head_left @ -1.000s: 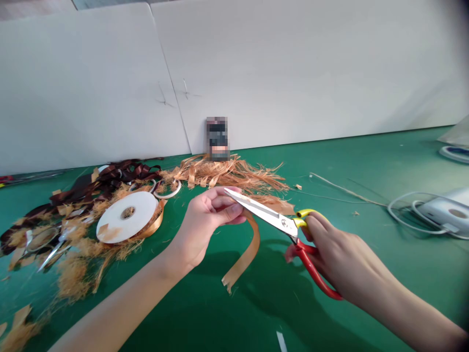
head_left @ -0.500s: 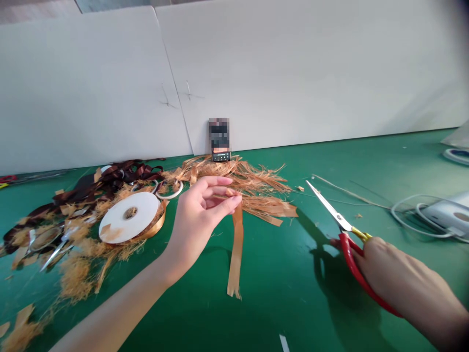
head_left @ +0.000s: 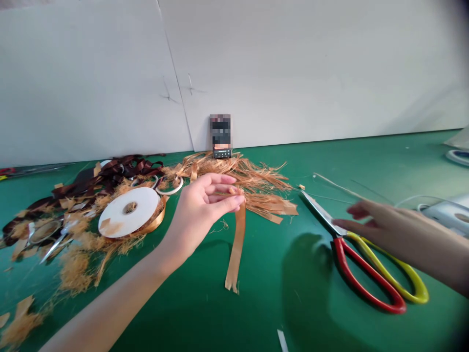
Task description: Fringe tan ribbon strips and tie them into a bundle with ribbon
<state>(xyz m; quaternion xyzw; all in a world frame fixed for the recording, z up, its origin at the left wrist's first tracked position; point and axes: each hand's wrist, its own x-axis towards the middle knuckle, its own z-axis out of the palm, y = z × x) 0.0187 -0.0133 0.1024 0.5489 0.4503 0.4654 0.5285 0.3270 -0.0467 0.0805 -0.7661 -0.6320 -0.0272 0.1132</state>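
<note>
Between thumb and fingertips, my left hand [head_left: 200, 200] pinches one end of a tan ribbon [head_left: 235, 249]. The ribbon's other end hangs down towards me, its tip cut uneven. A bunch of frayed ribbon strips [head_left: 269, 208] lies just beyond those fingertips. My right hand [head_left: 370, 222] is above the scissors [head_left: 340, 242] with nothing in it, its fingers apart and slightly bent. The scissors lie on the green table, blades closed and pointing away to the left, with one red and one yellow handle. Part of the yellow handle is hidden by the right hand.
A white ribbon spool [head_left: 128, 212] sits at left among tan fluff and dark brown ribbon [head_left: 139, 168]. More frayed strips [head_left: 252, 171] lie below a phone [head_left: 221, 137] leaning on the white board [head_left: 311, 73]. A pale device with a cable [head_left: 445, 215] is at right.
My right hand has let go of the scissors, which now lie on the table, and has moved up off the handles. My left hand still holds the ribbon in nearly the same place.
</note>
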